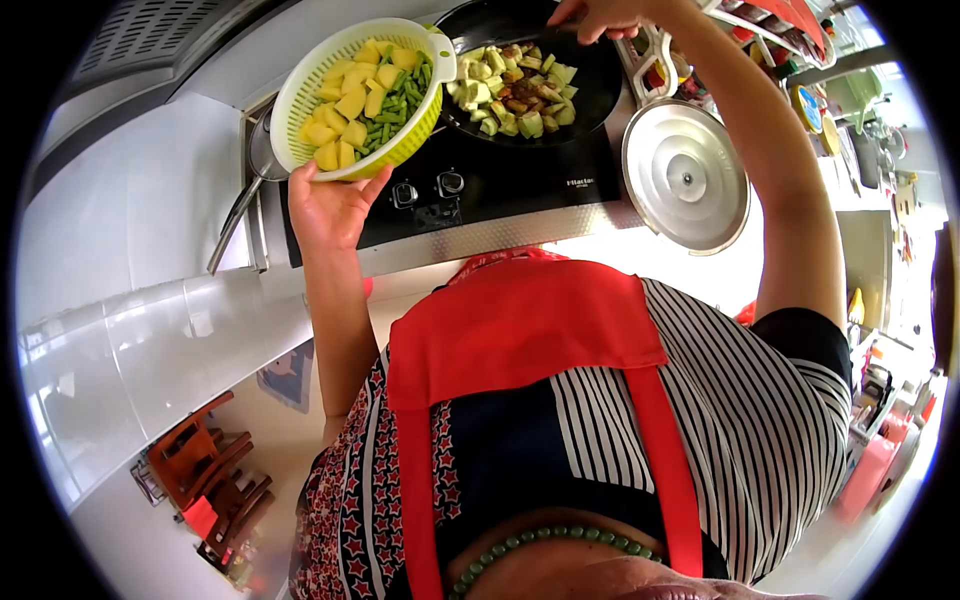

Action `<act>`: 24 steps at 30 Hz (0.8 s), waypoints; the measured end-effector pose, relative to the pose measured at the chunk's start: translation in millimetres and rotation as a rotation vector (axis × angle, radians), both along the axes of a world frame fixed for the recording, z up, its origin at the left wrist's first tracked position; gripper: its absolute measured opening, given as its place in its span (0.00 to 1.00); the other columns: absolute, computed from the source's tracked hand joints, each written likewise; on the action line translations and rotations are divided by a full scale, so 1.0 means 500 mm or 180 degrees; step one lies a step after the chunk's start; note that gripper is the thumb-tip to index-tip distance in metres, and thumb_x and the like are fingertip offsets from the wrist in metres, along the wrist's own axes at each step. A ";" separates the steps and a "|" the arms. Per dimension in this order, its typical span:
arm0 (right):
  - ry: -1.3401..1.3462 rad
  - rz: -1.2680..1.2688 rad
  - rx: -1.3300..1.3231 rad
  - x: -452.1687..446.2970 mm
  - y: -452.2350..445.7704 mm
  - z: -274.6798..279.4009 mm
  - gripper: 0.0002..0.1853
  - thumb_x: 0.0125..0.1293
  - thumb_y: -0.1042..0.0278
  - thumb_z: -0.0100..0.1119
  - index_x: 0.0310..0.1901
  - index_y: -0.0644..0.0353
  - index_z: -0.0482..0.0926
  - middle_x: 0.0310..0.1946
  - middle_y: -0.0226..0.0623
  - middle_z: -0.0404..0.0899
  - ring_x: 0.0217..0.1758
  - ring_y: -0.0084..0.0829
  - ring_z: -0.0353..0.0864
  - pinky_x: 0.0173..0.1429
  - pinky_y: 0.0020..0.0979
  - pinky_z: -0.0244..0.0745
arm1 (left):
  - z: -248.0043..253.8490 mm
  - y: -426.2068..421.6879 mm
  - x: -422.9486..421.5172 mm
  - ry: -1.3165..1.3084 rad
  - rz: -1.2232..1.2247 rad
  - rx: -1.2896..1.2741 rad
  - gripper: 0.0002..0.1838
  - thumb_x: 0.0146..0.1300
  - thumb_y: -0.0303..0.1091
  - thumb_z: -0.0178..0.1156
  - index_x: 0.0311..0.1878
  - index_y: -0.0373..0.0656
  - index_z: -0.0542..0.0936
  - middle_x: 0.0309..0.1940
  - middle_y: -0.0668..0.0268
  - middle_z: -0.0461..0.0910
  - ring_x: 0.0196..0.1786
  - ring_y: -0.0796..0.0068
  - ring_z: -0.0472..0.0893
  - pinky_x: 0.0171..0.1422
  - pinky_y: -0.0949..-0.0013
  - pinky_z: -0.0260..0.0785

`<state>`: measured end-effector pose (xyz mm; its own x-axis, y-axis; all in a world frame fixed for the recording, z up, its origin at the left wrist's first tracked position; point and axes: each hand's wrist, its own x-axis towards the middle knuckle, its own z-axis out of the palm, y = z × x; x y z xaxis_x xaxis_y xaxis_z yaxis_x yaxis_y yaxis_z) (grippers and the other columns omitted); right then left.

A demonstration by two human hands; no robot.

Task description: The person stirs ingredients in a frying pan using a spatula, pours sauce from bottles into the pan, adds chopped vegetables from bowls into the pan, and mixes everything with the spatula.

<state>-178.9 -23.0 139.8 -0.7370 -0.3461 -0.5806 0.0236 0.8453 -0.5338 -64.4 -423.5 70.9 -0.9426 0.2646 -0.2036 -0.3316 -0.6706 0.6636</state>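
Observation:
My left hand [335, 205] grips a white and yellow-green colander [288, 120] from below, holding it tilted at the left of the wok. Inside the colander lie chunks of peeled potato [350, 103] and cut green beans [403, 105]. A black wok [590, 100] sits on the stove with pale green chunks, probably eggplant [480, 85], some browned in the middle. Over the wok's far right rim is my right hand [605, 18], its fingers curled; whatever they hold, if anything, I cannot make out.
The black gas stove [520, 175] has two knobs at its front. A round metal lid [685, 175] stands to the right, beside a white rack [650, 65]. At left, a ladle-like utensil [235, 225] rests by the wall. Wooden chairs [205, 460] are lower left.

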 end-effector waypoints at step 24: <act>0.0507 -0.1263 0.0318 0.420 -0.085 0.060 0.20 0.56 0.72 0.56 0.53 0.56 0.79 0.26 0.33 0.80 0.19 0.20 0.72 0.23 0.24 0.68 | -0.029 -0.043 -0.062 -0.0011 -0.0742 0.0225 0.36 0.58 0.40 0.53 0.68 0.40 0.55 0.65 0.52 0.60 0.64 0.45 0.66 0.57 0.39 0.72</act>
